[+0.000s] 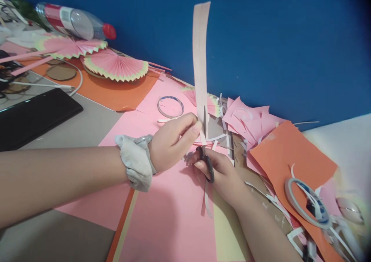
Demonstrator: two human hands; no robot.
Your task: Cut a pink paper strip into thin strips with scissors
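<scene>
My left hand (171,142), closed in a pinch, holds a long pale pink paper strip (200,57) upright near its lower end. Below and to the right, my right hand (226,173) is closed around a pair of scissors (209,170) with dark handles. The scissors point upward, and their blades meet the lower part of the strip along its right side. A narrow piece of paper (207,204) hangs under my right hand. Pink paper sheets (165,223) lie beneath both hands.
Folded pink paper fans (118,65) and a plastic bottle (82,24) lie at the back left, near a black phone-like slab (43,113). A tape ring (170,106) rests behind my left hand. Orange paper (295,150) and a tape roll (290,194) are at right. A blue panel (275,49) stands behind.
</scene>
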